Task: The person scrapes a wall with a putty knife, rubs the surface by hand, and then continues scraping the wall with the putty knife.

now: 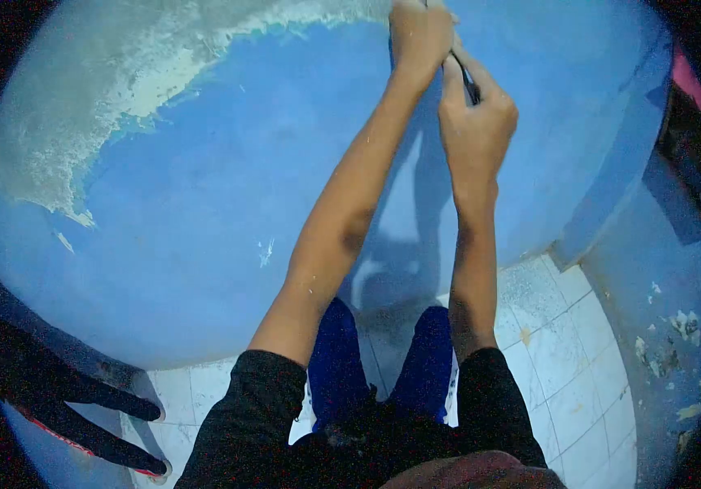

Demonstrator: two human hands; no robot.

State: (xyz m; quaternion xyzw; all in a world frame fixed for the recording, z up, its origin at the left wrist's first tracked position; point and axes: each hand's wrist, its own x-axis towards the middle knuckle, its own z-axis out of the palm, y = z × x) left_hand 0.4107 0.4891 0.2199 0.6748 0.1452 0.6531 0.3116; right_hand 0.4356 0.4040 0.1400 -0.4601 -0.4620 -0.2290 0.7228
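Observation:
Both arms reach up and forward against a blue painted wall (pixel 269 163). My right hand (pixel 485 122) is closed around the black handle of a slim tool (pixel 471 85), whose working end is hidden. Just above it, my left hand (pixel 422 41) is closed around the upper part of the same tool, close to the wall. Left of my left hand, a broad patch of bare grey plaster (pixel 49 122) shows where the blue paint is gone. Its border is ragged and pale, and runs up to beside my left hand.
White floor tiles (pixel 562 350) lie below the wall, under my legs (pixel 338 359). At the lower left, dark legs of a piece of furniture (pixel 114 399) stand on the floor. On the right, a side wall (pixel 660 285) has chipped paint, with a pink item (pixel 690 81) above it.

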